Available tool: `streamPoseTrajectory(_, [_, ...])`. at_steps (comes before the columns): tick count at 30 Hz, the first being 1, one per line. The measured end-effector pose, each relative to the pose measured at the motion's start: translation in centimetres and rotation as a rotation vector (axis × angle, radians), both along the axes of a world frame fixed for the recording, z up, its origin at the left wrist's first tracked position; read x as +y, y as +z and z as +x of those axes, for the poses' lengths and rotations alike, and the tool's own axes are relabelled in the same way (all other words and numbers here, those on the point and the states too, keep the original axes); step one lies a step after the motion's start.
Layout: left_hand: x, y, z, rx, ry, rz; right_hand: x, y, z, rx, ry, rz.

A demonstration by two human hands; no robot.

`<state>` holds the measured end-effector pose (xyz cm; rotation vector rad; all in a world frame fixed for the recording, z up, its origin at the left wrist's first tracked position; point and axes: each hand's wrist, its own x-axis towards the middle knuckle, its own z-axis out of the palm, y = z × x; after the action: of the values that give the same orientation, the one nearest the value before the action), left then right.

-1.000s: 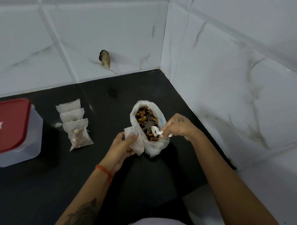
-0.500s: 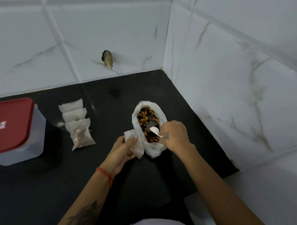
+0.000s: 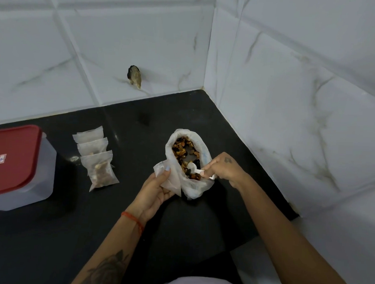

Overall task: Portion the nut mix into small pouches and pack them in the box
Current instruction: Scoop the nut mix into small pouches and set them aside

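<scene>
- Nearest the camera, two bare forearms reach forward over a black counter (image 3: 49,243); the left wrist wears a red thread band (image 3: 133,220).
- The left hand (image 3: 153,192) has its fingers curled around a small empty pouch (image 3: 166,176), thumb pressed on the pouch's upper edge, holding it just beside the left wall of the big bag.
- The right hand (image 3: 223,169) pinches the handle of a white plastic spoon (image 3: 195,167) whose bowl is down among the nuts.
- Between and just beyond the hands stands the open plastic bag (image 3: 196,187) of nut mix (image 3: 183,149), its rim rolled down, touching both the pouch and the right hand.
- Left of the hands, well apart from them, three filled pouches (image 3: 97,159) lie overlapping in a row on the counter.
- Further left is a translucent box (image 3: 29,190) with a red lid (image 3: 9,155) on.
- Beyond, white marbled tiles (image 3: 143,43) form the corner walls, with a small dark object (image 3: 134,76) fixed to the back wall.
</scene>
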<state>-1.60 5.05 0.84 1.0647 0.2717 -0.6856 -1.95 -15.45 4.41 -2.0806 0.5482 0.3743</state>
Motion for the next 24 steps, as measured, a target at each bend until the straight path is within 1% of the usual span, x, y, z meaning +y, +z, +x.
streamPoseTrajectory(2, [0.1,0.0,0.0,-0.008,-0.009,-0.001,0.3,-0.5,-0.2,-0.041,-0.021,-0.027])
streamPoseTrajectory(5, [0.5,-0.2,0.0,-0.043,0.013,0.031,0.8,-0.9,0.0,-0.12,0.036,-0.223])
streamPoseTrajectory(9, [0.8,-0.4,0.2,-0.014,0.07,0.035,1.6,-0.9,0.0,-0.188,0.172,-0.424])
streamPoseTrajectory(11, [0.6,-0.3,0.4,-0.019,0.055,0.027,2.0,-1.0,0.0,-0.204,0.272,-0.492])
streamPoseTrajectory(13, [0.3,-0.1,0.5,-0.026,0.042,0.006,2.3,-0.9,0.2,-0.192,0.321,-0.514])
streamPoseTrajectory(16, [0.1,0.1,0.5,-0.015,0.061,-0.034,1.6,-1.0,0.9,-0.091,0.265,-0.391])
streamPoseTrajectory(19, [0.0,-0.1,0.4,0.016,0.081,-0.077,0.6,-1.2,1.1,-0.024,0.174,-0.197])
streamPoseTrajectory(22, [0.1,-0.3,0.2,0.006,0.068,-0.07,0.2,-1.1,0.8,-0.002,0.061,0.019])
streamPoseTrajectory(24, [0.2,-0.4,0.3,-0.02,0.06,-0.053,0.2,-0.9,0.6,0.046,-0.006,0.127])
